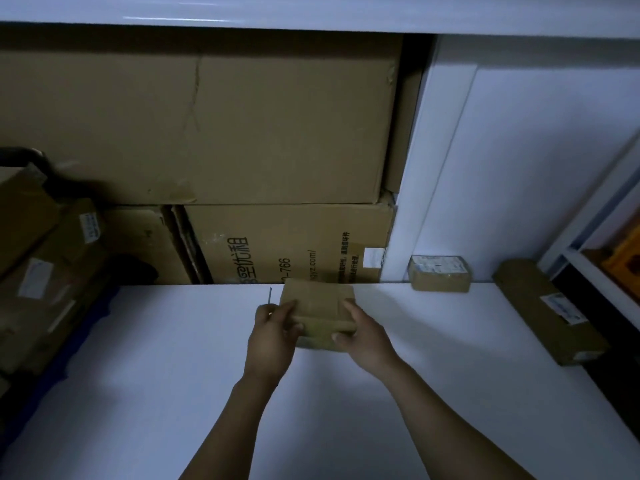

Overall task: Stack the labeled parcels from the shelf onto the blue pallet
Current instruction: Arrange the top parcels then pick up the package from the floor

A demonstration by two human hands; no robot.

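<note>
A small brown cardboard parcel (317,306) is held between both hands above the white shelf board (173,358). My left hand (273,336) grips its left side with the thumb on top. My right hand (363,336) grips its right side, thumb on the front edge. No label shows on its visible faces. At the far left, several labeled brown parcels (41,271) are stacked on the blue pallet (79,337), of which only the edge shows.
A small labeled parcel (440,273) sits at the back of the shelf, right of centre. A long labeled parcel (550,311) lies along the shelf's right edge. Large cardboard boxes (242,133) stand behind. A white wall panel (519,168) rises at the right.
</note>
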